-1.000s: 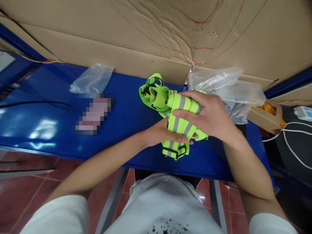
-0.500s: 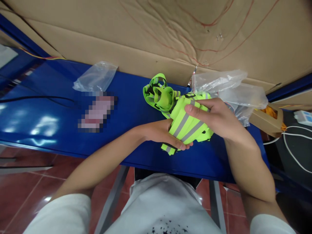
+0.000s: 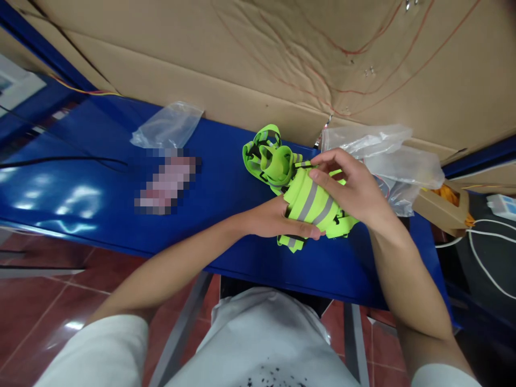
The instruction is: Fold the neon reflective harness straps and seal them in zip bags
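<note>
A folded neon yellow-green reflective vest (image 3: 308, 200) with grey stripes and black edging is held just over the blue table. My left hand (image 3: 278, 219) grips it from the left and below, thumb across its near edge and the other fingers hidden underneath. At its upper edge, my right hand (image 3: 350, 185) pinches a narrow striped strap (image 3: 303, 164) between thumb and fingertips. Loose strap ends dangle at the near side of the bundle. Just beyond my left hand, a coiled pile of matching reflective straps (image 3: 278, 164) rests on the table, touching or joined to the bundle; I cannot tell which.
Clear plastic bags (image 3: 368, 142) lie behind my right hand, and another plastic bag (image 3: 169, 124) is at the back left. A blurred-out pinkish item (image 3: 169, 183) lies on the blue table (image 3: 226, 161). An open cardboard box (image 3: 441, 207) and white cables (image 3: 481, 252) are at right.
My right hand has shifted from lying over the top of the folded vest to pinching a strap at its upper edge. My left hand keeps its grip. The view has shifted slightly.
</note>
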{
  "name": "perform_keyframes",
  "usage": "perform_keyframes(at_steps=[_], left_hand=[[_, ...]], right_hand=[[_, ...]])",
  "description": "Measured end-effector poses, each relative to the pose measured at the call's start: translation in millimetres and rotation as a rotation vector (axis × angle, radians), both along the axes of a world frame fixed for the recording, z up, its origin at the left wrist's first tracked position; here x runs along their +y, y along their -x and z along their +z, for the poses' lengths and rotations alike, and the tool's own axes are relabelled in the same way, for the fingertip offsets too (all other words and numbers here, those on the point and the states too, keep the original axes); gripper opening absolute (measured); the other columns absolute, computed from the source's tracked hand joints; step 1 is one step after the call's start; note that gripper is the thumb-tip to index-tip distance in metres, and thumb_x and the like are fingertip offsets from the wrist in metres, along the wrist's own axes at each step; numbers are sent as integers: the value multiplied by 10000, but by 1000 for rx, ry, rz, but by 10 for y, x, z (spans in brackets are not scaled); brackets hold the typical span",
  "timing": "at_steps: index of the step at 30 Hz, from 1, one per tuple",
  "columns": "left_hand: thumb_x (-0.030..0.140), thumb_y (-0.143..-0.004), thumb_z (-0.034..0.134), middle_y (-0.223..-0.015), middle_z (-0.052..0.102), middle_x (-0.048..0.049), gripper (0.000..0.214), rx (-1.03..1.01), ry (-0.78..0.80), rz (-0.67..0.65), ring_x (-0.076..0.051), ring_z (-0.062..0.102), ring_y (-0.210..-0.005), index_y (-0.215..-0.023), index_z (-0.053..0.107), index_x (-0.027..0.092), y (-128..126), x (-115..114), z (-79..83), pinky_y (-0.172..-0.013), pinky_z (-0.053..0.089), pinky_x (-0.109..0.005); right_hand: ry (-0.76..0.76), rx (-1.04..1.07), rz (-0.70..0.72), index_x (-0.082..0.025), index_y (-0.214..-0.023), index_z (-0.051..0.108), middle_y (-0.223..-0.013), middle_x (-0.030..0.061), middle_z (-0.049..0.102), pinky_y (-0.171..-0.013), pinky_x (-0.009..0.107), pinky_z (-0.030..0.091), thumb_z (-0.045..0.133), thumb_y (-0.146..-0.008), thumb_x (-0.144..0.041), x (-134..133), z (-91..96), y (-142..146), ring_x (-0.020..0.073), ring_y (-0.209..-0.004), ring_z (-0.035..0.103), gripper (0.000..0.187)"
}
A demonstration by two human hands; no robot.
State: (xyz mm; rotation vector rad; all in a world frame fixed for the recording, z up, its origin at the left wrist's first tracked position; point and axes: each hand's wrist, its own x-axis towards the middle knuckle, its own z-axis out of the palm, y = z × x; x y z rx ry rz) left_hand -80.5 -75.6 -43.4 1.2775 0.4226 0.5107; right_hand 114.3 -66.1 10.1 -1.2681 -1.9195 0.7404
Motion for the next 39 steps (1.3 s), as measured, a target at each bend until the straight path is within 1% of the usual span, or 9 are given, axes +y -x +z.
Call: perform_keyframes(at_steps=[5, 8, 11, 13, 16, 19, 22, 27, 39], left_hand=[[413, -722, 933, -1037, 794, -86, 452, -25, 110, -153, -201, 751, -950, -1061, 776, 159, 65, 29, 32, -835, 620, -302], [385, -700, 944, -1069, 789, -85, 443, -23, 78, -198, -210, 740, -998, -1044, 780, 161, 59, 64, -7, -870, 612, -304], [348, -678, 950, -909, 782, -40, 363, 44, 73, -63, -163, 728, -832, -927, 774, 150, 37, 79, -78, -787, 608, -275], [348, -637, 972, -804, 767, -20, 365, 70, 114, 57, -147, 713, -742, -865, 771, 146, 36, 87, -126, -742, 601, -267], [413, -626, 976, -776, 779, -46, 391, 18, 211, 110, -187, 750, -773, -835, 789, 141, 59, 110, -156, -785, 613, -294], [553, -615, 957, -942, 816, -132, 572, -89, 336, -57, -305, 791, -964, -978, 809, 137, 87, 130, -120, -917, 628, -410], [422, -577, 1008, -1060, 816, -157, 640, -103, 360, -168, -345, 780, -1070, -1113, 784, 154, 95, 113, -61, -1004, 604, -492], [262, -643, 983, -972, 821, -90, 445, -15, 289, 86, -245, 793, -932, -1022, 784, 144, 58, 68, -16, -945, 629, -419], [501, -730, 904, -977, 801, -52, 466, 228, -173, 340, -234, 742, -954, -988, 746, 146, -93, 21, -17, -833, 583, -311]], right_hand=[[-109, -168, 53, -211, -968, 745, -939, 38, 776, -745, 313, 497, 552, -1049, -419, -44, 37, -11, 182, -821, 696, 295], [-65, -326, 133, -209, -1086, 765, -1109, 83, 790, -840, 356, 529, 459, -1071, -536, -141, 115, -25, 247, -990, 738, 448], [5, -447, 227, -195, -1453, 600, -1496, 154, 620, -1068, 469, 503, 563, -978, -673, -227, 90, 2, 355, -1354, 606, 675], [26, -465, 224, -161, -1564, 469, -1591, 192, 516, -1135, 511, 462, 579, -962, -686, -237, 9, 50, 377, -1442, 525, 806], [14, -428, 189, -136, -1496, 531, -1485, 197, 611, -1077, 477, 486, 529, -1017, -621, -177, -116, 120, 362, -1336, 610, 682], [7, -394, 172, -149, -1378, 629, -1344, 160, 712, -973, 420, 507, 571, -1006, -608, -106, -145, 138, 337, -1184, 690, 594], [-37, -374, 147, -159, -1313, 678, -1292, 138, 742, -926, 390, 498, 614, -979, -625, -92, -93, 125, 331, -1138, 711, 576], [-71, -371, 72, -159, -1308, 696, -1195, 137, 777, -891, 389, 486, 593, -996, -614, -100, -51, 115, 338, -1090, 734, 562], [-88, -301, -44, -202, -887, 751, -857, 54, 756, -752, 335, 411, 626, -964, -632, -83, 49, 47, 204, -745, 656, 454]])
